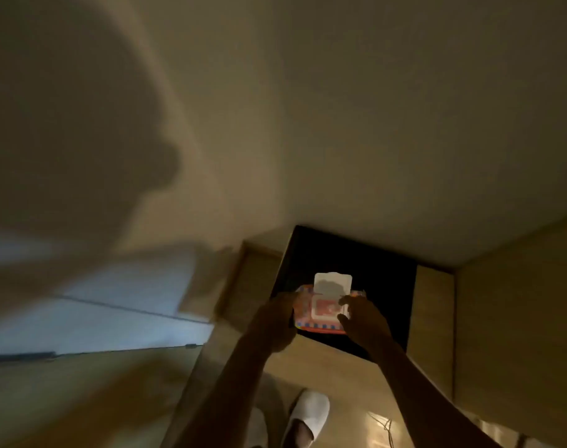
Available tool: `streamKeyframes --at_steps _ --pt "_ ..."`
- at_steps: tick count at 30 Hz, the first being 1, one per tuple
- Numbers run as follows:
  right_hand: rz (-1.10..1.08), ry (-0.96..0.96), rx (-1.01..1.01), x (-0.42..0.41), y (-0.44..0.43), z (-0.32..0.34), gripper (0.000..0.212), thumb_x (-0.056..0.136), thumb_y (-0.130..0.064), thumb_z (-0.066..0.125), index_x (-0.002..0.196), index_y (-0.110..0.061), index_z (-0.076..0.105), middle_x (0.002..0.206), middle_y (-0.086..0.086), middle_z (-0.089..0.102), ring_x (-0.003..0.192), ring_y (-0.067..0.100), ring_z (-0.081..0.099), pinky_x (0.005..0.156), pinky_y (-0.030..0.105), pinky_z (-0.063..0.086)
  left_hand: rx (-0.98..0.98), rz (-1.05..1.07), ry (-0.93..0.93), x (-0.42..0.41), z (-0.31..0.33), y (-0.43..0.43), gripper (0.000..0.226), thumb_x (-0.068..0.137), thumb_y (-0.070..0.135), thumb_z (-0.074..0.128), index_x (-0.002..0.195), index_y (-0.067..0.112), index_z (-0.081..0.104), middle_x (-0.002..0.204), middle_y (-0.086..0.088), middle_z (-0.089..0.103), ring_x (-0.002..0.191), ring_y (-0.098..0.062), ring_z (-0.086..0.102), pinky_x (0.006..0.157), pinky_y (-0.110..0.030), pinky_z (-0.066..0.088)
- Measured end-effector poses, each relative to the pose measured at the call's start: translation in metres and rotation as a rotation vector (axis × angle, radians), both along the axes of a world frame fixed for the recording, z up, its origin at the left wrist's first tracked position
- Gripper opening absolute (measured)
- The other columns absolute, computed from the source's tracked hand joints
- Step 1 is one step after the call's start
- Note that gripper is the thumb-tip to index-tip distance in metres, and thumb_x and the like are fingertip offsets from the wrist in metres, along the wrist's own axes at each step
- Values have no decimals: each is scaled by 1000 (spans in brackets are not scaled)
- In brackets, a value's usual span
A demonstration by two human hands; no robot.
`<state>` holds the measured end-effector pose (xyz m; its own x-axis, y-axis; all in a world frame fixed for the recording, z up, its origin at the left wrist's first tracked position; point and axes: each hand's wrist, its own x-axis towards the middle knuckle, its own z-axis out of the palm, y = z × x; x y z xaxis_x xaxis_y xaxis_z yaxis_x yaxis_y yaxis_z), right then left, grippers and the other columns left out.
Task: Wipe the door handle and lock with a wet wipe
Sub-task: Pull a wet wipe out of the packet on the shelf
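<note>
A pink and orange pack of wet wipes rests on a black surface in front of me. Its white flip lid stands open. My left hand grips the pack's left end. My right hand is at the pack's right side, with thumb and fingertips at the opening under the lid. I cannot tell whether a wipe is pinched between them. No door handle or lock is in view. The picture is dim and blurred.
The black surface sits in light wooden furniture against a plain wall. A pale panel lies to the left. A foot in a white slipper stands on the shiny floor below, near a thin cable.
</note>
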<state>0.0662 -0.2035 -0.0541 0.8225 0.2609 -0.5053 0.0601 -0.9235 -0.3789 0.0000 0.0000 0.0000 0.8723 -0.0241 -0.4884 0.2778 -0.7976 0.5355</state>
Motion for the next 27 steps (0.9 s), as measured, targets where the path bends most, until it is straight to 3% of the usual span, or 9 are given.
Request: streamKeyframes --at_steps 5,11,14,17,21,27 --pt "17 -99 38 2 9 -53 38 91 -26 60 126 -14 55 128 11 54 116 28 55 89 35 47 53 -83 -106 23 -79 -23 66 93 27 59 151 20 28 156 -8 30 140 -24 38 112 -35 39" --pt "17 -312 98 5 11 -78 15 82 -18 72 95 -16 65 105 10 66 87 26 68 65 31 55 101 -52 -183 23 -149 -40 78 86 37 66 146 34 17 155 -13 31 139 -27 39 103 -43 49" --pt "24 -320 92 9 12 -80 3 88 -20 66 86 -18 64 99 8 66 83 23 66 61 28 54 118 -5 -206 25 -159 -42 78 81 41 71 143 33 25 149 -13 40 132 -27 46 98 -41 52" --pt "-25 -258 137 15 13 -74 8 91 -21 61 87 -17 66 95 6 65 84 22 64 63 24 48 108 38 -234 30 -161 -45 70 82 43 71 141 29 35 146 -10 43 130 -25 48 98 -42 52" --pt "-245 -194 277 23 16 -51 6 92 -20 61 93 -17 65 98 2 63 81 14 61 62 18 48 73 48 -260 33 -159 -47 68 78 39 75 137 24 45 142 -10 47 127 -25 51 98 -40 51" --pt "-286 -203 398 30 4 -8 6 91 -12 61 93 -16 64 96 1 66 84 13 64 61 15 50 -27 31 -197 34 -151 -36 60 84 44 62 138 23 45 141 -10 43 125 -25 48 99 -40 49"
